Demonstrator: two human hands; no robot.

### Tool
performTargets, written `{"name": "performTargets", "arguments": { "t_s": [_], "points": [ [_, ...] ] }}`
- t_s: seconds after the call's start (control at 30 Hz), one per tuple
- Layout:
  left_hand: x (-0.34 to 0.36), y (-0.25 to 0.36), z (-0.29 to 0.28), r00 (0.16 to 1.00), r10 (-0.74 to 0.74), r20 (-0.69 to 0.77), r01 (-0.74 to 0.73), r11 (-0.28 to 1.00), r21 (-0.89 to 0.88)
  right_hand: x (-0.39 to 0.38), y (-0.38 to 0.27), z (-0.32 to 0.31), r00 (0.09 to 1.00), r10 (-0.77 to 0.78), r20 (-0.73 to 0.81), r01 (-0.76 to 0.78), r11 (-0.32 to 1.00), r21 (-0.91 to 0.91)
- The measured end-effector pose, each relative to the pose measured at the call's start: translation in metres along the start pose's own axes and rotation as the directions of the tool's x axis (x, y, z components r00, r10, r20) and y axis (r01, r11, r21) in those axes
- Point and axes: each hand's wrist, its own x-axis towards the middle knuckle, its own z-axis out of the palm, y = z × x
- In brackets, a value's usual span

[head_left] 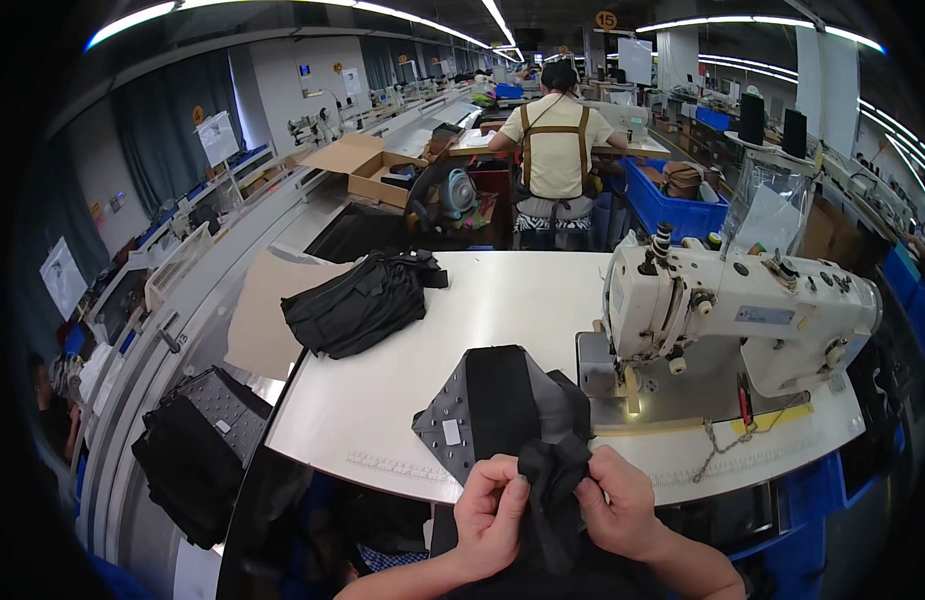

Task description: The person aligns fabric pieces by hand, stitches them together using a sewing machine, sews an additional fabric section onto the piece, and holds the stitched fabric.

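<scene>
My left hand and my right hand both pinch a bunched black fabric piece at the near edge of the white table. Just beyond my hands a grey perforated panel with a black strip lies flat on the table, touching the black fabric. A cream sewing machine stands to the right of it, its needle area about a hand's width from my right hand.
A heap of black bags lies at the table's far left, on a brown cardboard sheet. More black and grey pieces sit low on the left. A person in a yellow shirt sits ahead, back turned. A blue bin stands beside that person.
</scene>
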Motion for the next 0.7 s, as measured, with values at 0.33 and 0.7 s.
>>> {"name": "performTargets", "arguments": {
  "t_s": [0.33,0.7],
  "points": [
    [0.024,0.039,-0.039,0.963,-0.021,0.270,-0.014,0.992,0.127,-0.003,0.005,-0.044,0.965,0.142,0.219,-0.177,0.973,0.147],
    [0.012,0.063,-0.006,0.917,0.075,0.392,-0.345,0.641,0.685,0.004,-0.016,-0.037,0.992,-0.041,0.120,0.037,0.999,0.035]
  ]
}}
